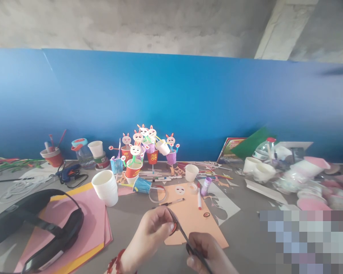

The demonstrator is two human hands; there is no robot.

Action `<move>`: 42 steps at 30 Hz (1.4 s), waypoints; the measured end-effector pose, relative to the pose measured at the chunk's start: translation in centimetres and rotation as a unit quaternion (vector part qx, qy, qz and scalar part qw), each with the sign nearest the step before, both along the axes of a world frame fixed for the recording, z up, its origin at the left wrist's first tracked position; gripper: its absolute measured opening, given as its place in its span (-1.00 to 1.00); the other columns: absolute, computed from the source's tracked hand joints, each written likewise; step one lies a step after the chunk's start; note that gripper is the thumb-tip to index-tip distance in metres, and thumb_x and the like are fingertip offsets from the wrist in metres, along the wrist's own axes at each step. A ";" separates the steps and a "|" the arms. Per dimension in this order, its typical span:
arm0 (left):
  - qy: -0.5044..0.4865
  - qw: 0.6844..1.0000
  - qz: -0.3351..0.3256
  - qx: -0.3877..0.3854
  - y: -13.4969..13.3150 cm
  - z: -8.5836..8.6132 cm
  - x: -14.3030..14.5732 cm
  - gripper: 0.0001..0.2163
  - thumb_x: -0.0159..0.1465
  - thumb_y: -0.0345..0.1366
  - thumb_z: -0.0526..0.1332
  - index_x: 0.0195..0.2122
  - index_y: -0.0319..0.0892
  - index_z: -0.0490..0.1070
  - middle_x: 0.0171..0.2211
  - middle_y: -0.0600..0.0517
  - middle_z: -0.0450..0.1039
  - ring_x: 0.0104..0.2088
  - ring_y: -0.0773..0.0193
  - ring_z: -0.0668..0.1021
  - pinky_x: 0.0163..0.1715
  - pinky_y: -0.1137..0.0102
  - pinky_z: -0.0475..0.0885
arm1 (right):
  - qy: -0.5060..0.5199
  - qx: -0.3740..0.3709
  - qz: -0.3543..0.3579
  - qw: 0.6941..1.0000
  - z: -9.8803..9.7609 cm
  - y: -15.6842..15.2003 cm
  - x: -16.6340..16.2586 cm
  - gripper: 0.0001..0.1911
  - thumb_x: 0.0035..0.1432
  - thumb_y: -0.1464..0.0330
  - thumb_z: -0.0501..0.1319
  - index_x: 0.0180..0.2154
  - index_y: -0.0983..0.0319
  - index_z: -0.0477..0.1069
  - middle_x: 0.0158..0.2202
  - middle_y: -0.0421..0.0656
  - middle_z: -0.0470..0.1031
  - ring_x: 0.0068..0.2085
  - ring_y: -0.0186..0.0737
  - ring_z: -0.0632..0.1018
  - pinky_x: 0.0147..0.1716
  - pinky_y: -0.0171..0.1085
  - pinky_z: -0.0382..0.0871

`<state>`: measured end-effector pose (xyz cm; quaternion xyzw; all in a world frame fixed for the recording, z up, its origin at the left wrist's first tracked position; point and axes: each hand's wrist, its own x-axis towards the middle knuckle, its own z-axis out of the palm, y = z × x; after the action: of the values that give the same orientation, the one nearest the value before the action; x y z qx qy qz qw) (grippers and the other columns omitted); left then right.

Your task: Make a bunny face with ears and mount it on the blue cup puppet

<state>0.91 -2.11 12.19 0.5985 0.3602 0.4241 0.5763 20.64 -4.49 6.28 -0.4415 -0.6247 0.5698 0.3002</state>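
Pinched between the thumb and fingers of my left hand [153, 230] is a small red-edged paper piece [174, 228]. My right hand [207, 251] grips dark scissors [183, 233], whose blades reach up to the paper piece beside my left fingers. Below and beyond both hands lies an orange paper sheet [188, 224]. On it rest a round paper face [180, 190], a black pen [176, 201], a red-tipped white marker [199, 198] and a small dark-rimmed paper piece [206, 215]. A purple glue stick [206, 185] stands just right of the sheet.
Several paper-cup rabbit figures [134, 167] stand at the back. White stacked cups [105, 187] and a blue cup [142, 185] are left of centre. A black headset-like strap [45, 224] lies on pink paper [88, 217]. Bags and cups [264, 172] crowd the right, near cut grey paper [224, 201].
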 end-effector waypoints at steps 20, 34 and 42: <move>0.040 0.999 0.001 -0.013 0.6 -0.3 -0.4 -0.84 0.16 -0.25 0.21 -0.50 -0.19 0.31 -0.46 0.02 0.43 -0.41 0.29 0.40 -0.38 0.42 0.25 | -0.014 -0.030 -0.050 0.998 -0.6 0.5 0.5 -0.50 -0.06 0.08 0.34 -0.59 0.14 0.04 -0.70 -0.42 0.07 -0.70 -0.49 0.13 -0.69 -0.40 -0.04; 0.359 0.929 0.024 0.084 2.3 -4.1 -0.8 -0.85 0.23 -0.30 0.14 -0.44 -0.15 0.45 -0.47 0.07 0.51 -0.43 0.23 0.49 -0.45 0.44 0.22 | -0.227 0.189 -0.275 0.915 -3.1 3.7 9.1 -0.69 -0.01 0.19 0.26 -0.19 0.14 0.39 -0.42 -0.16 0.58 -0.47 -0.11 0.53 -0.43 -0.24 0.40; 0.399 0.903 0.014 0.158 3.7 -6.5 -0.6 -0.87 0.18 -0.40 0.19 -0.45 -0.13 0.51 -0.39 0.01 0.53 -0.34 0.18 0.52 -0.35 0.42 0.28 | -0.388 0.185 -0.165 0.888 -2.4 6.7 8.5 -0.76 -0.01 0.48 0.13 -0.26 0.09 0.33 -0.30 -0.21 0.61 -0.31 -0.16 0.60 -0.37 -0.35 0.31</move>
<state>0.34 1.57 5.74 0.7957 0.4966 0.2095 0.2763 29.18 2.23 3.87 -0.6607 -0.7034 0.1695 0.1999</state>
